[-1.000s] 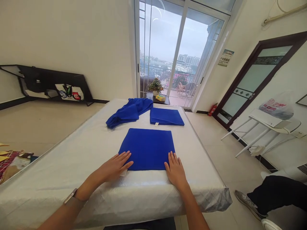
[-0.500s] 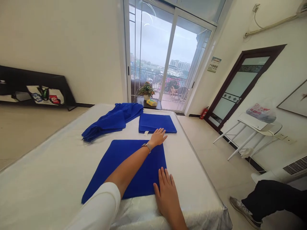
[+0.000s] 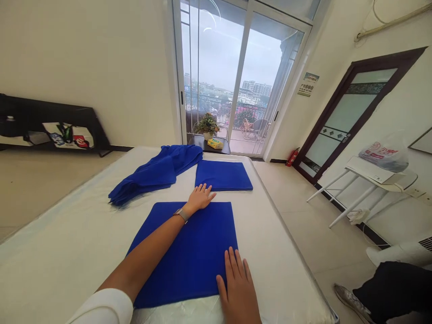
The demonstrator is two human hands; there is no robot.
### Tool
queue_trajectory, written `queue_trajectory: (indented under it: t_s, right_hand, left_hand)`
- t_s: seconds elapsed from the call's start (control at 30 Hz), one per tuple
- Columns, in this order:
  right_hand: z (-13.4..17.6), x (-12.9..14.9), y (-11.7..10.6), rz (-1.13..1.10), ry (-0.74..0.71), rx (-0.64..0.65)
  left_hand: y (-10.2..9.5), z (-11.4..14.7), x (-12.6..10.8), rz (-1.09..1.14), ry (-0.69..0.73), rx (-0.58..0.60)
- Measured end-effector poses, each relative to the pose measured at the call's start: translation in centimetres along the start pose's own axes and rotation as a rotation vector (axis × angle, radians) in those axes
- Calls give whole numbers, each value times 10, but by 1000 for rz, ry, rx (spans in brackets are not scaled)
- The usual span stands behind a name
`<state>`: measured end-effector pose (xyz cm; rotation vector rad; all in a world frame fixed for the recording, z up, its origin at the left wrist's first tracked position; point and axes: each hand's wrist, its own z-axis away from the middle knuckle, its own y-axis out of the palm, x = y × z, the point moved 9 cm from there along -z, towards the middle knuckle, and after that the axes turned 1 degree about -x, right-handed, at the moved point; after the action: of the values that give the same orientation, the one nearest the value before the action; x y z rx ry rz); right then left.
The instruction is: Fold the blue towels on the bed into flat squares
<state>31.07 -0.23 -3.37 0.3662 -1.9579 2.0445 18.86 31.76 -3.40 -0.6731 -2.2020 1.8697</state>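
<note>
A folded blue cloth (image 3: pixel 189 265) lies flat on the white-covered bed or table (image 3: pixel 84 234) in front of me. My left hand (image 3: pixel 200 198) rests at the cloth's far edge, fingers stretched out, with a watch on that wrist. At the near right edge, my right hand (image 3: pixel 236 279) lies flat, its fingers on the cloth's border. Just beyond the left hand's fingertips is a second folded blue cloth (image 3: pixel 224 175), a neat rectangle. A loose, rumpled pile of blue cloth (image 3: pixel 155 171) sits at the far left.
Behind the surface stands a small dark table with a potted plant (image 3: pixel 207 125) and a yellow pack (image 3: pixel 215 143). To the right are a white chair (image 3: pixel 366 180) bearing a plastic bag (image 3: pixel 384 155), and a person's shoe (image 3: pixel 351 300). A black stand (image 3: pixel 97 130) is at left.
My left hand has slid left along the far edge of the cloth. My right hand has moved slightly nearer and stays at the right edge. The view has shifted a little.
</note>
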Motion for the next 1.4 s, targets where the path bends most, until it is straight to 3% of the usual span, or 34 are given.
queue_trajectory:
  t_s: [0.13,0.27,0.5,0.63,0.77,0.83,0.93,1.03,1.1,1.17,1.27,1.4]
  right_hand:
    - [1,5,-6,2,-2,18]
    - [-1,4,-7,21,10,29]
    - [0,5,-9,13,31,63]
    - [2,9,-14,6,-6,29]
    - [3,10,-15,35,-53,-22]
    - [2,10,-15,56,-64,-31]
    - [1,12,-15,89,-75,-29]
    - [1,12,-14,124,-74,-30]
    - [2,12,-13,140,-74,-25]
    - [1,10,-13,144,-82,-4]
    - [-6,6,-16,131,-115,84]
    - [-42,6,-41,162,-149,132]
  left_hand:
    - [-23,7,3,-12,80,-71]
    - [-43,-5,23,-18,12,-171]
    - [-16,-12,32,20,22,12]
    - [-22,16,45,21,5,39]
    - [-36,73,50,-4,-26,-20]
    - [-44,105,33,-16,1,-96]
    - [-53,144,-25,5,154,-175]
    - [-52,164,-90,47,305,-166]
    - [-47,167,-119,69,333,-129]
    - [-39,167,-133,84,317,-86]
    - [-33,167,-134,97,293,-57]
    - [-33,170,-130,108,293,-43]
